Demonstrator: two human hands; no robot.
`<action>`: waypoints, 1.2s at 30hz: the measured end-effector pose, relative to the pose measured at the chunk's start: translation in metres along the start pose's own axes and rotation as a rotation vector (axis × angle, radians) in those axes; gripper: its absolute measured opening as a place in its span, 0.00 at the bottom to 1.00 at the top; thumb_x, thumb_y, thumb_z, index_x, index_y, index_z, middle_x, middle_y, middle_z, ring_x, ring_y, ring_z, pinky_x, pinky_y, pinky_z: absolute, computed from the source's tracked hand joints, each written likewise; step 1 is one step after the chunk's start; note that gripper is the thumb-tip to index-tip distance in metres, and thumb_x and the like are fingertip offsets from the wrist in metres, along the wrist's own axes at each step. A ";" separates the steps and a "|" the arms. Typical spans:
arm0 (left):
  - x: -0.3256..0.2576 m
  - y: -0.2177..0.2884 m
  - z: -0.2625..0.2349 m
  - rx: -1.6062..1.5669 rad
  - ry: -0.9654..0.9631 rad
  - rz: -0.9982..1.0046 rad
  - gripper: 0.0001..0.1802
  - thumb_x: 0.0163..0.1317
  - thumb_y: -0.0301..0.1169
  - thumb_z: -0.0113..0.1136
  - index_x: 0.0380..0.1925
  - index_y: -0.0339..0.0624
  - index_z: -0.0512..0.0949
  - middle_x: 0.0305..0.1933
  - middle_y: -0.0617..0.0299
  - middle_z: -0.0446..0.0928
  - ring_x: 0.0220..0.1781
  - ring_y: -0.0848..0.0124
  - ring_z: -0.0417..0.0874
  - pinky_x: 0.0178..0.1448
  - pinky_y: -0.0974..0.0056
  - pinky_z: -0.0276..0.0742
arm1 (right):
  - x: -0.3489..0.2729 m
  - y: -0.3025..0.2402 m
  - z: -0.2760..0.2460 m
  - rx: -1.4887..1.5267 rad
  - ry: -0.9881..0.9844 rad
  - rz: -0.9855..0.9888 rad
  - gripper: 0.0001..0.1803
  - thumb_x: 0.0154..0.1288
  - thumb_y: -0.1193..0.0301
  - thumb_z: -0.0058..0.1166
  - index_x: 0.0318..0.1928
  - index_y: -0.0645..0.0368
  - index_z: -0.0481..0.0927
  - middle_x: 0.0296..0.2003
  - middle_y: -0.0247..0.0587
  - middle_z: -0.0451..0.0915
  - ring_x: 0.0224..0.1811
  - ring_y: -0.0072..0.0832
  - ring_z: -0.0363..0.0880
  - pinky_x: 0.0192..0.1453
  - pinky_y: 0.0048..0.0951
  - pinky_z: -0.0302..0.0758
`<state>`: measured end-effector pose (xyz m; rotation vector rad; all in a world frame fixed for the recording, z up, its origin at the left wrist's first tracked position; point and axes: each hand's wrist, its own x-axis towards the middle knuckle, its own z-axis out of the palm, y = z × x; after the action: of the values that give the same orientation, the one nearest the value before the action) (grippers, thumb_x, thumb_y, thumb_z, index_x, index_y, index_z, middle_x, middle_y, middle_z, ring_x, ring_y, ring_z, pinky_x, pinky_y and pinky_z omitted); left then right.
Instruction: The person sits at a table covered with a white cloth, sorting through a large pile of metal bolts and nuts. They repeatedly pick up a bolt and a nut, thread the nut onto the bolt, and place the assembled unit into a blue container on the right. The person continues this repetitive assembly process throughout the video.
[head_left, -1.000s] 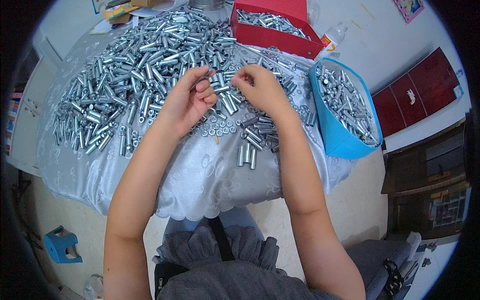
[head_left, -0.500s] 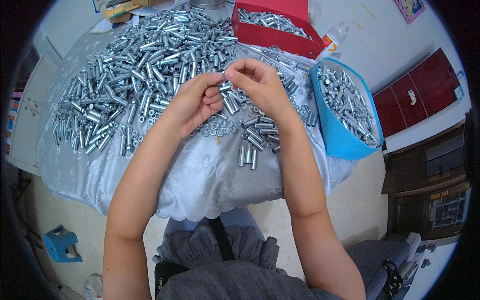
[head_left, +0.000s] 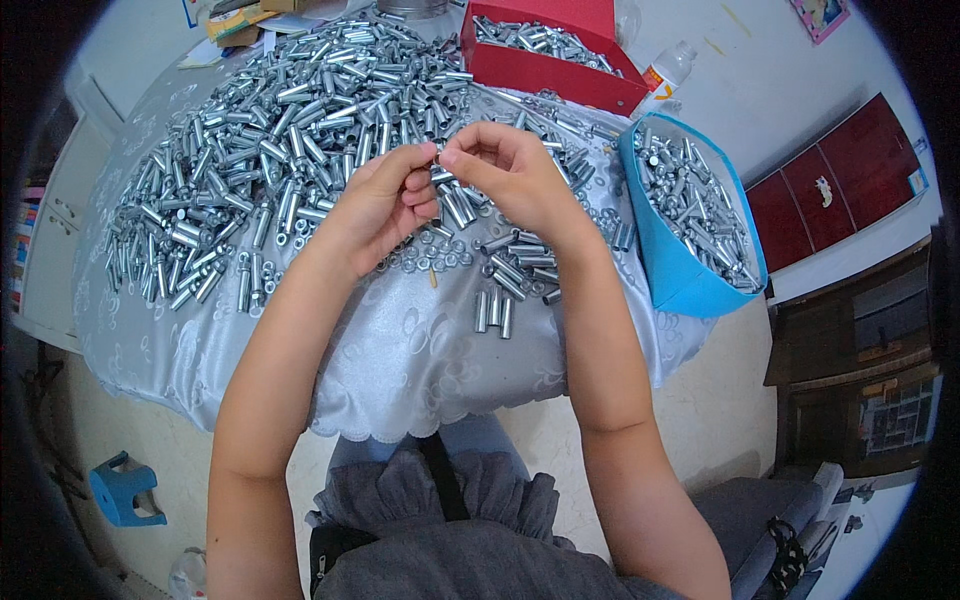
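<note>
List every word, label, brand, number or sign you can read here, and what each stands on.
No text can be read anywhere in this view.
Plastic bottle: a label with an orange mark; any lettering is too small and blurred.
Yellow item at the table's far left: any print is too small to read.
Metal tubes, red box, blue container: no lettering can be made out.

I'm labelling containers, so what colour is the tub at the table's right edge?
The tub is bright blue, best seen in the head view.
</note>
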<state>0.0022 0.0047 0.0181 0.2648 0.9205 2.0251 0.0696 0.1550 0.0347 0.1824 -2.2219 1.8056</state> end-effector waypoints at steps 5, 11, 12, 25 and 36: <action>0.000 0.000 0.000 0.047 -0.003 0.029 0.12 0.63 0.34 0.52 0.21 0.47 0.66 0.16 0.73 0.60 0.19 0.81 0.61 0.26 0.74 0.62 | -0.001 -0.001 0.000 -0.048 0.033 -0.007 0.09 0.60 0.69 0.57 0.33 0.64 0.78 0.25 0.28 0.76 0.26 0.11 0.70 0.30 0.16 0.68; -0.001 0.002 0.001 0.060 -0.006 0.029 0.13 0.63 0.34 0.52 0.21 0.47 0.66 0.15 0.73 0.60 0.19 0.81 0.61 0.26 0.73 0.62 | -0.001 -0.004 0.002 -0.050 0.062 -0.014 0.09 0.59 0.69 0.57 0.33 0.63 0.78 0.25 0.29 0.77 0.26 0.12 0.71 0.31 0.17 0.69; -0.001 0.002 0.001 0.061 -0.003 0.026 0.13 0.63 0.35 0.52 0.21 0.47 0.66 0.16 0.73 0.60 0.19 0.81 0.61 0.26 0.73 0.62 | -0.001 -0.005 0.003 -0.049 0.067 -0.015 0.08 0.59 0.69 0.57 0.32 0.63 0.78 0.25 0.29 0.77 0.26 0.12 0.71 0.31 0.17 0.69; 0.000 0.001 -0.003 -0.040 -0.045 0.005 0.11 0.64 0.36 0.53 0.24 0.46 0.68 0.16 0.73 0.62 0.20 0.81 0.64 0.28 0.73 0.64 | 0.000 -0.005 0.007 0.057 0.118 -0.037 0.08 0.57 0.71 0.60 0.34 0.65 0.80 0.27 0.32 0.80 0.28 0.14 0.74 0.34 0.17 0.71; -0.001 0.000 -0.002 0.023 -0.060 -0.001 0.10 0.64 0.38 0.52 0.28 0.45 0.70 0.17 0.73 0.64 0.20 0.82 0.64 0.28 0.74 0.66 | -0.002 -0.002 0.007 -0.069 0.106 -0.059 0.09 0.53 0.71 0.62 0.35 0.62 0.82 0.26 0.31 0.79 0.26 0.14 0.71 0.31 0.17 0.69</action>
<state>0.0015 0.0031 0.0170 0.3362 0.9068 1.9953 0.0707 0.1474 0.0347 0.1335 -2.1774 1.6661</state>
